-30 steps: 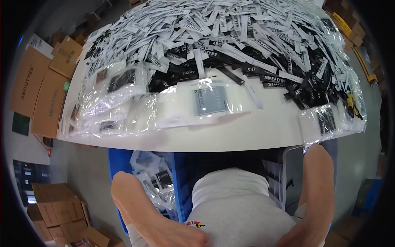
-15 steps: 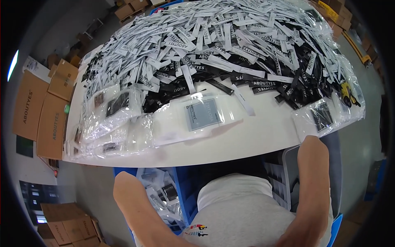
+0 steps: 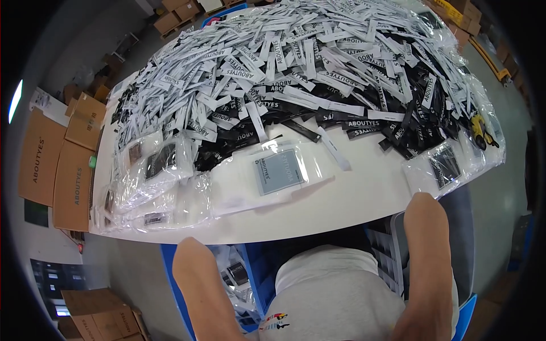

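My two bare arms, the left [image 3: 202,284] and the right [image 3: 424,256], come up from the lower edge to rounded, bent elbows near the table's front edge; both hands are out of view below. Between them is my grey shirt [image 3: 333,292]. Nearest the right arm, a clear bag with a black label [image 3: 443,170] lies on the white table [image 3: 318,210]. More clear bags [image 3: 170,162] lie at the left, and a flat bag with a grey label [image 3: 278,170] lies in the middle. Behind them is a wide heap of white and black printed strips [image 3: 256,68].
Below the table are a blue crate [image 3: 253,284] with bagged items and a grey crate [image 3: 387,250]. Cardboard boxes stand at the left [image 3: 74,182] and lower left [image 3: 105,312]. A yellow-handled tool [image 3: 482,131] lies at the table's right; a yellow pallet jack [image 3: 492,62] stands beyond.
The table and heap sit lower in the picture. My left elbow has shifted right, and the part of my left hand seen at the lower edge has gone out of view.
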Demonstrator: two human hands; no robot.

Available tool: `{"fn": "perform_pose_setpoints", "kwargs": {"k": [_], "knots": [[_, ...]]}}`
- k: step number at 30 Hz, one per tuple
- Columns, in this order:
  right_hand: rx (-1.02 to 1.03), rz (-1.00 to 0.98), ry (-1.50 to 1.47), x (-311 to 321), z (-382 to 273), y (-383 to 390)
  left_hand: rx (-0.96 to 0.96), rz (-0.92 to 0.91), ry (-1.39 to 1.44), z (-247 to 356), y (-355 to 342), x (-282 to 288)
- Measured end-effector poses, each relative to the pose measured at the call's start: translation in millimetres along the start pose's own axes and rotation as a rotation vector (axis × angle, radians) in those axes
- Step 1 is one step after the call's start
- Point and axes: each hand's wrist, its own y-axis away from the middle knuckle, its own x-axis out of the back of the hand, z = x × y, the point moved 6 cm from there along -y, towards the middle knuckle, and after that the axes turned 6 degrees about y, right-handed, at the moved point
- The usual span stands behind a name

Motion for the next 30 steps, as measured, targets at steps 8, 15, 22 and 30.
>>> {"fn": "perform_pose_setpoints", "kwargs": {"k": [8,15,22,30], "knots": [[-0.394,0.602,0.250,24.9,57.9,65.1,0.808,0.560,0.172,-37.3,147.7,24.6],[-1.063,1.287,-0.044,-36.4,206.3,165.5,1.420,1.176,0.237,-113.7,243.0,-101.0],[-1.085,1.341,0.126,-50.7,201.9,137.6,1.319,0.958,0.059,-117.1,208.4,-114.7],[-0.886,1.369,0.198,-47.5,212.1,128.0,1.265,0.857,-0.076,-107.4,186.8,-127.5]]}}
